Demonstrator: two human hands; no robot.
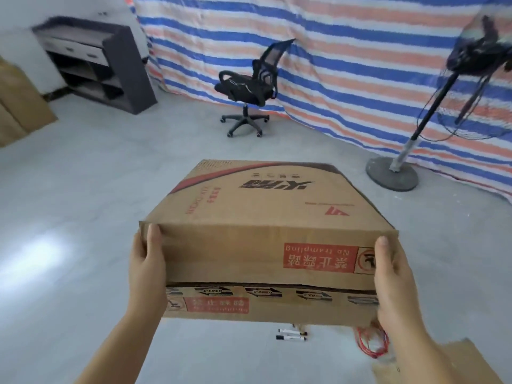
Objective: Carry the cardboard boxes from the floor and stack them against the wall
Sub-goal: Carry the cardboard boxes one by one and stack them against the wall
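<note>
One flat brown printed cardboard box [266, 231] is aloft over the floor, left hand [146, 261] and right hand [390, 275] clasping its sides; brown stack at left wall [19, 103], probably boxes, awaits it.
</note>
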